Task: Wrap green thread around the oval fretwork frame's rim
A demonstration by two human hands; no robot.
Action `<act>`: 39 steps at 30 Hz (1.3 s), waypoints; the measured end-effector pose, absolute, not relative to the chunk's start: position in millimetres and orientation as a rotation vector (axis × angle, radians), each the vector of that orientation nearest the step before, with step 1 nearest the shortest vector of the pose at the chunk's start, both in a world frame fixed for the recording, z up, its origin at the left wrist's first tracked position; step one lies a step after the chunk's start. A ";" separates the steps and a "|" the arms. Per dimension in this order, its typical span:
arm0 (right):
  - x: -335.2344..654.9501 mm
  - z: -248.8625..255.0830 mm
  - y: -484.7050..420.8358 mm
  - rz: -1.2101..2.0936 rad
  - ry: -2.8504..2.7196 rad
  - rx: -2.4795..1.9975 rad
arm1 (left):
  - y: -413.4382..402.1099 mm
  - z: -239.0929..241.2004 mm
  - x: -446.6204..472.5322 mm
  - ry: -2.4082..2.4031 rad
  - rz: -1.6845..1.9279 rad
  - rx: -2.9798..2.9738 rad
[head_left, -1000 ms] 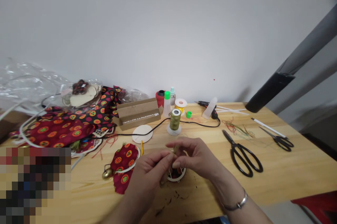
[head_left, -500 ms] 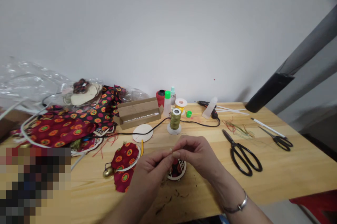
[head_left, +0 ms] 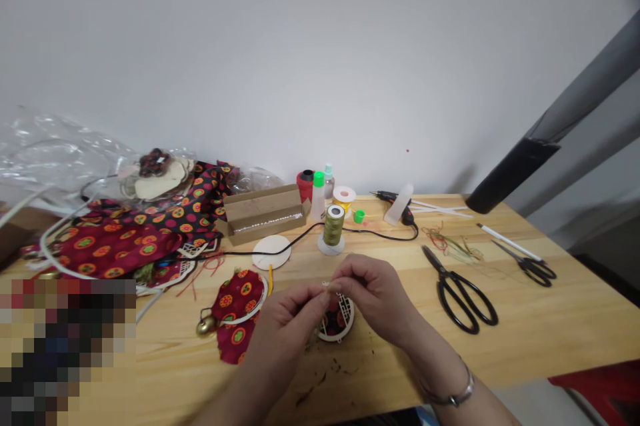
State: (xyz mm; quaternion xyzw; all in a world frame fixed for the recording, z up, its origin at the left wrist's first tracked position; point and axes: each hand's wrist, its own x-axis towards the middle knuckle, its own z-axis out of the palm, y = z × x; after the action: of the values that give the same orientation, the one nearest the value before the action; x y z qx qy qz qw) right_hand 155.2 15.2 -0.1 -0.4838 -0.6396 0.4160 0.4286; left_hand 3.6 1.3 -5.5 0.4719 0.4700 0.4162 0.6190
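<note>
Round ornament [head_left: 338, 321]: white lattice frame, red patterned cloth. Left hand [head_left: 287, 323] and right hand [head_left: 374, 293] jointly pinch tiny pale item [head_left: 325, 285] above it.

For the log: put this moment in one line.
left hand: pinches small pale item | right hand: pinches same item | beneath: round lattice ornament

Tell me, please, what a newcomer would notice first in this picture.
The eye goes first to the left hand and right hand at the centre front, pinching a tiny pale thing between them, just over a small round fretwork piece on the wooden table. Next come the red patterned fabric heaped at the left and the large black scissors lying at the right.
</note>
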 end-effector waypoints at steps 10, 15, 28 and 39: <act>155.9 1.9 13.4 0.864 -1.697 -1.254 | 2.4 -3.6 2.5 1.157 0.920 1.334; 156.3 1.8 11.7 0.818 -1.723 -1.245 | 0.0 -9.7 -1.2 1.218 1.010 1.725; 156.5 0.3 8.8 0.784 -1.687 -1.277 | -0.5 -17.7 -2.6 1.256 1.006 1.950; 207.1 -13.6 6.7 0.174 -1.724 -1.488 | 3.3 -6.6 -0.2 1.263 0.952 1.213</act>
State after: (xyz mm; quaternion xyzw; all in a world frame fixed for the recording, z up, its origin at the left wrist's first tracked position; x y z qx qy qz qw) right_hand 207.1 6.7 -13.6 -0.5926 -0.6865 0.0691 0.4156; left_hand -0.2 3.3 -6.6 0.5110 0.5321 0.4010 0.5430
